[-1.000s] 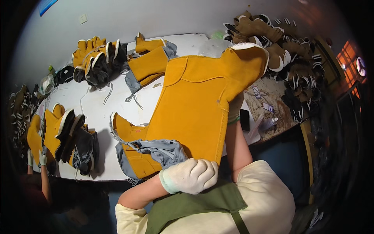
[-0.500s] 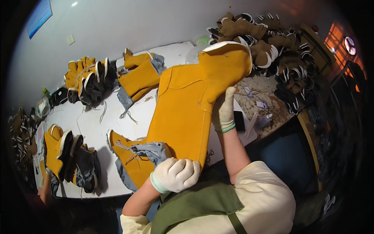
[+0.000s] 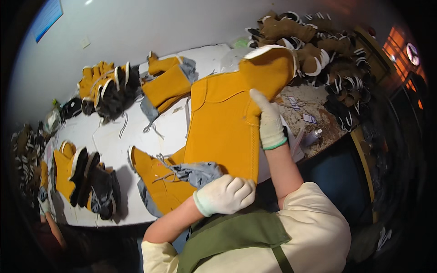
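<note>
I hold a large mustard-yellow boot upper (image 3: 218, 123) aloft over the white table, its white-edged foot end at the upper right and its shaft running down toward me. My left hand (image 3: 226, 194), in a white knit glove, is closed on the shaft's lower edge, beside a bunch of grey drawstring lining (image 3: 195, 173). At the ankle, my right hand (image 3: 269, 120), gloved likewise, grips the upper's right side; its thumb lies along the front and its other fingers are hidden behind. Another yellow boot upper (image 3: 154, 173) lies underneath, partly covered by the held one.
Bundled yellow boot uppers (image 3: 102, 86) and loose ones (image 3: 166, 86) lie farther back on the white table (image 3: 109, 141). Another bundle (image 3: 68, 175) stands left, near a co-worker's gloved hand (image 3: 44, 207). Brown uppers (image 3: 291, 34) pile up at the right rear; a bottle (image 3: 313, 137) stands nearer.
The boot upper and both my hands have shifted slightly right. My right thumb now lies over the upper's front at the ankle. At far left, the co-worker's hand now holds up something yellow.
</note>
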{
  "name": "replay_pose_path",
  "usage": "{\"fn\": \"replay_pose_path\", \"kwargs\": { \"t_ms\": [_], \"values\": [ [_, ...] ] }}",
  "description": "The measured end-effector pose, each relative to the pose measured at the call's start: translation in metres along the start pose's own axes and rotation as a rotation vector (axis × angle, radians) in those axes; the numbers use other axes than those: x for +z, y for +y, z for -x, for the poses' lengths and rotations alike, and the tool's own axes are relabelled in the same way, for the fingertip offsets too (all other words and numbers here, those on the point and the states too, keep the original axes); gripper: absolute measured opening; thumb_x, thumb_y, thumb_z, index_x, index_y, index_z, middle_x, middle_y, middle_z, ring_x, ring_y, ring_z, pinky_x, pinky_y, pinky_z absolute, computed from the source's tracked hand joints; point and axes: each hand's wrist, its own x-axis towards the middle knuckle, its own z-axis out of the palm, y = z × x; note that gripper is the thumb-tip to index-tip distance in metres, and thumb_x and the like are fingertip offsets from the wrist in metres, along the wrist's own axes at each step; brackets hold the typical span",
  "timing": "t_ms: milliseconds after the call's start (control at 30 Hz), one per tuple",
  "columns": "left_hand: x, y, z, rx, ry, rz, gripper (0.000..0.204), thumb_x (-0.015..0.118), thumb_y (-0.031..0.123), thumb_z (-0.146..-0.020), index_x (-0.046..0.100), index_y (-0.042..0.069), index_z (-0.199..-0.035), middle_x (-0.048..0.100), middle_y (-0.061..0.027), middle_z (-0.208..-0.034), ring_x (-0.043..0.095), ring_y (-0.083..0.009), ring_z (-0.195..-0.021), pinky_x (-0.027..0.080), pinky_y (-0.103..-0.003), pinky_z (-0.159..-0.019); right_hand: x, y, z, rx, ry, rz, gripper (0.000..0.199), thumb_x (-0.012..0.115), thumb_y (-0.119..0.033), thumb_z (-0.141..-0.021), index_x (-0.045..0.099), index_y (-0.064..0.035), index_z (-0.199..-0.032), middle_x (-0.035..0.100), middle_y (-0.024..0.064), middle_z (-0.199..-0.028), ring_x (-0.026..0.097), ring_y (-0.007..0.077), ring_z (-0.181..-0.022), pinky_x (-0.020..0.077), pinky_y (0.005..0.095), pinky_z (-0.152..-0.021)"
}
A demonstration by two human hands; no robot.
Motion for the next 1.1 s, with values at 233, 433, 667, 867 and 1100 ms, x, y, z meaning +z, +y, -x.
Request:
{"fn": "replay_pose_path", "kwargs": {
  "t_ms": [233,433,667,867,1100],
  "values": [
    [0.014,0.007,-0.010,-0.196,-0.009,-0.044,0.029,0.063,0.015,-0.075,0.062,0.004,-0.102,0.056,-0.0034,-0.083,0.053,-0.0145,-0.069,0.042,-0.027,-0.057,-0.023,0.002,-0.028,-0.002,0.123,-0.134,0.029,0.067,-0.026,-0.089,0.065,-0.0001,-0.102,0.068,0.0075,-0.086,0.066,0.0178,-0.067,0.0541,0.0270,-0.059],
    [0.017,-0.004,0.024,-0.418,-0.204,0.104,0.041,0.068,0.023,-0.072,0.063,0.009,-0.111,0.058,-0.0093,-0.121,0.057,-0.0264,-0.108,0.045,-0.041,-0.096,-0.072,-0.002,-0.042,-0.151,-0.053,-0.185,0.039,0.066,-0.028,-0.089,0.060,0.0000,-0.116,0.066,0.0115,-0.107,0.066,0.0237,-0.090,0.0554,0.0337,-0.075],
    [-0.051,-0.060,0.002,-0.620,0.227,0.007,0.062,0.083,0.018,-0.064,0.059,0.003,-0.120,0.058,-0.0153,-0.122,0.057,-0.0347,-0.111,0.047,-0.045,-0.094,-0.143,0.022,-0.064,-0.397,-0.670,-0.345,0.072,0.075,-0.025,-0.075,0.048,-0.0007,-0.137,0.054,0.0194,-0.135,0.054,0.0361,-0.122,0.0426,0.0501,-0.106],
    [-0.050,-0.057,-0.049,-0.497,0.299,-0.102,0.059,0.085,0.018,-0.065,0.059,0.005,-0.117,0.058,-0.0099,-0.107,0.056,-0.0287,-0.099,0.044,-0.048,-0.093,-0.090,0.014,-0.051,0.018,-0.417,-0.920,0.055,0.042,-0.045,-0.101,0.038,-0.0160,-0.148,0.039,0.0057,-0.151,0.043,0.0272,-0.133,0.0298,0.0480,-0.114],
    [-0.042,-0.038,-0.051,-0.399,0.322,0.055,0.027,0.074,0.009,-0.064,0.066,0.010,-0.089,0.058,-0.0020,-0.082,0.057,-0.0206,-0.078,0.046,-0.042,-0.083,-0.100,0.019,-0.052,-0.104,-0.423,-0.517,0.052,0.058,-0.038,-0.094,0.045,-0.0136,-0.138,0.051,0.0101,-0.135,0.051,0.0265,-0.121,0.0374,0.0428,-0.106]
  ]
}}
